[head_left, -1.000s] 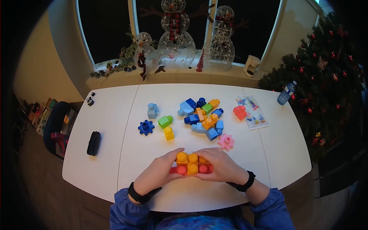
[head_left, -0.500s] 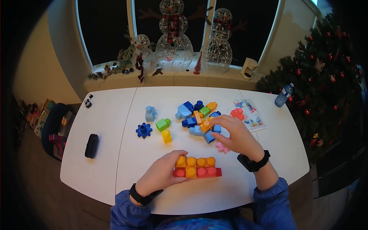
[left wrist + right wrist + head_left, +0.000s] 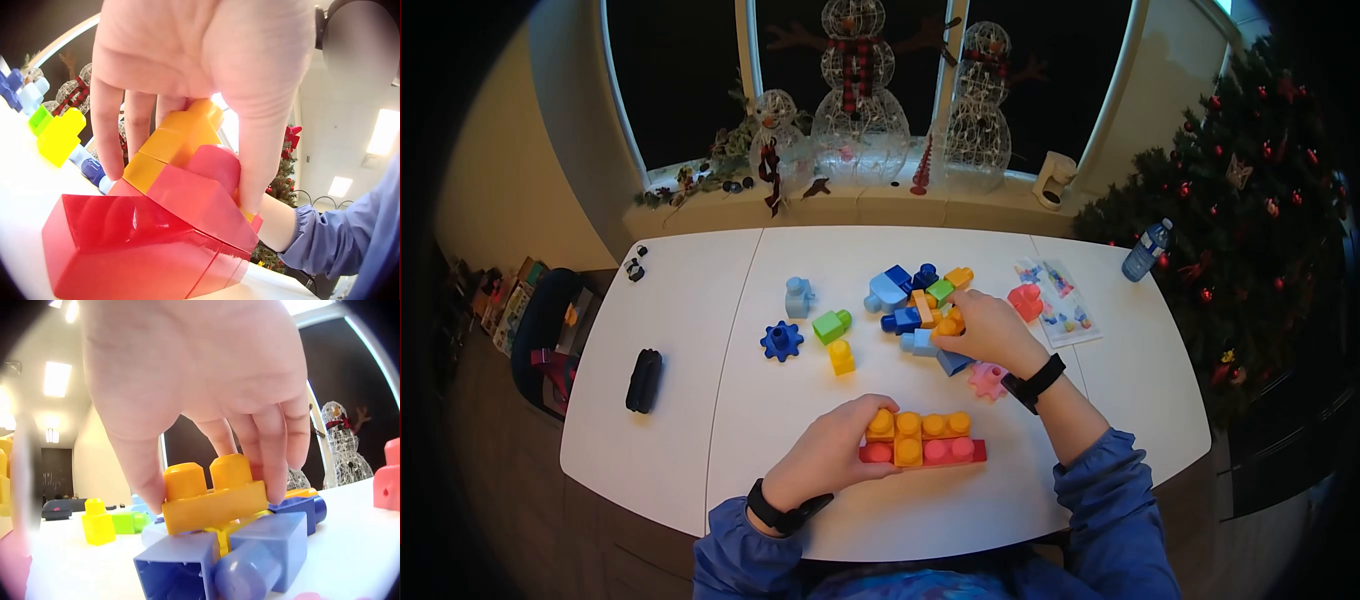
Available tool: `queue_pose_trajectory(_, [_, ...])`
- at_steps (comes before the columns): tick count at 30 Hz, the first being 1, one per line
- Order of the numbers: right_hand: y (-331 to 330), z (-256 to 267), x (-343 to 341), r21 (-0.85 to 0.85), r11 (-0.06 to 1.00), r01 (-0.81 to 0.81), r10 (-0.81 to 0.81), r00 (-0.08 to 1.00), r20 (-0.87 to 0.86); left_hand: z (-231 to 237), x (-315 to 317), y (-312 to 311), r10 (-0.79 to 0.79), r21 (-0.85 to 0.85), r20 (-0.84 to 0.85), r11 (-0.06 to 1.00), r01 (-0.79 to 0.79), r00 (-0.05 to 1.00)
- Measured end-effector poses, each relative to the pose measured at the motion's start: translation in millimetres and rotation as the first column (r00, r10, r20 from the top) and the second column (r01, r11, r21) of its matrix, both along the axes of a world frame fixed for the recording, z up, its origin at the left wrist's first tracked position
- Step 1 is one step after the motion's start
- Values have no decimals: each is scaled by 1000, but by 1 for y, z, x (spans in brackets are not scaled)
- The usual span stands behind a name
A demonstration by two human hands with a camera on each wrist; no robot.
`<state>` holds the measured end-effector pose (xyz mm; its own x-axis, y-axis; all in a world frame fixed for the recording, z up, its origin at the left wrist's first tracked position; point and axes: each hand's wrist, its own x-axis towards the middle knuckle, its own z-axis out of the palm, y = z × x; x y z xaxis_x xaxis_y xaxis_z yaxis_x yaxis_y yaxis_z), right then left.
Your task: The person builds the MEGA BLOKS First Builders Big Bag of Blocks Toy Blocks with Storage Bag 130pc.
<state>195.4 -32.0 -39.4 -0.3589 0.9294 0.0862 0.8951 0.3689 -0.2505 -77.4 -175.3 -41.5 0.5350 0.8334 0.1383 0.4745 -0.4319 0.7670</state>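
My left hand [image 3: 832, 446] holds the left end of a block stack [image 3: 936, 453], orange blocks over red ones, near the table's front. In the left wrist view its fingers and thumb straddle the orange [image 3: 169, 137] and red blocks, above a long red base [image 3: 150, 256]. Over the block pile, my right hand [image 3: 998, 333] pinches an orange two-stud block [image 3: 215, 506] between thumb and fingers. That block lies tilted on light blue blocks [image 3: 275, 544] in the right wrist view.
Left of the pile are a light blue block [image 3: 798, 297], dark blue gear [image 3: 781, 341], green block [image 3: 832, 326] and yellow block [image 3: 841, 357]. A pink gear [image 3: 988, 380], coral block [image 3: 1026, 301], picture sheet [image 3: 1068, 318] and bottle [image 3: 1147, 250] are rightward. A black case [image 3: 643, 380] lies left.
My right hand has let go of the block stack and moved forward to the pile, where it now pinches an orange block. The left hand keeps hold of the stack.
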Motion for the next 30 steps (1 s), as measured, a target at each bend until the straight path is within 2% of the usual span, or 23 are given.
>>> queue_pose_trajectory(1, [-3, 1, 3, 21, 1000, -18, 18, 1000, -17, 0, 0, 0, -2, -2, -2, 1000, 2, 1000])
queue_pose_trajectory(4, [-28, 16, 13, 50, 979, -197, 203, 934, -294, -1, 0, 1, -8, -4, 4, 1000, 8, 1000])
queue_pose_trajectory(7, [-63, 34, 14, -96, 918, -384, 307, 844, -439, -3, -1, 2, -16, 15, 13, 1000, 15, 1000])
queue_pose_trajectory(8, [-79, 49, 11, -233, 902, -364, 234, 864, -445, -4, -1, 2, -17, 17, 16, 1000, 17, 1000])
queue_pose_trajectory(11, [-103, 33, 15, -154, 851, -502, 382, 792, -476, -5, -1, 3, -18, 22, 16, 1000, 18, 1000])
queue_pose_trajectory(15, [-122, 31, 6, -251, 853, -458, 297, 820, -489, -5, -1, 4, -11, 19, 5, 1000, 11, 1000])
queue_pose_trajectory(19, [-124, 12, 2, -139, 871, -472, 380, 824, -421, -5, -1, 5, -9, 12, -1, 1000, 9, 1000])
queue_pose_trajectory(30, [-126, 12, 1, -117, 877, -466, 403, 846, -349, -10, 1, 1, 11, 1, 49, 1000, -11, 999])
